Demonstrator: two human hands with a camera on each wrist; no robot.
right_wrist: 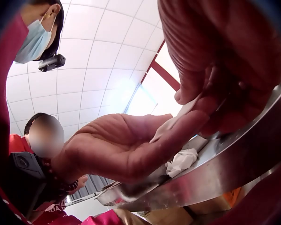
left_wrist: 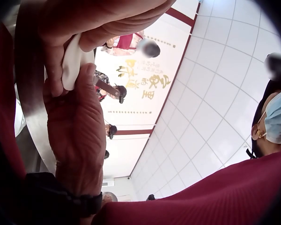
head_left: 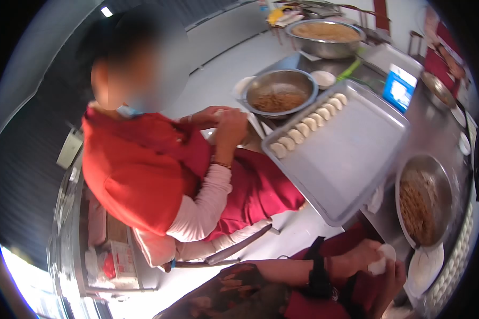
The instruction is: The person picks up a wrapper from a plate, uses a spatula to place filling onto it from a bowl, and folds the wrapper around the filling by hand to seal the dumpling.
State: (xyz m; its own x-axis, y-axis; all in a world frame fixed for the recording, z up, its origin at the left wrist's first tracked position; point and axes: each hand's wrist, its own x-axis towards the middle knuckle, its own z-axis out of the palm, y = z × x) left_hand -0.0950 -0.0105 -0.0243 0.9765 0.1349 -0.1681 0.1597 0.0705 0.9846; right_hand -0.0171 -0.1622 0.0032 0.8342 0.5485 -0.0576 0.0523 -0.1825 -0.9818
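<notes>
A white piece of dough [head_left: 377,267] [left_wrist: 72,63] [right_wrist: 175,121] is between the person's two hands. The left hand [head_left: 358,258] [left_wrist: 100,21] [right_wrist: 119,146] holds it on bent fingers, with the thumb lying alongside in the right wrist view. From the other side the right hand [head_left: 387,287] [left_wrist: 77,133] [right_wrist: 227,58] pinches its edge. The dough looks thin and folded in the left wrist view; whether it has filling inside cannot be seen.
A grey tray [head_left: 351,154] carries a row of dumplings [head_left: 302,129]. Bowls of filling [head_left: 418,212] [head_left: 281,101] stand beside it, and more dumplings [head_left: 455,260] line the right edge. A seated person in red [head_left: 138,170] works opposite. Crumpled white paper [right_wrist: 181,162] lies near the hands.
</notes>
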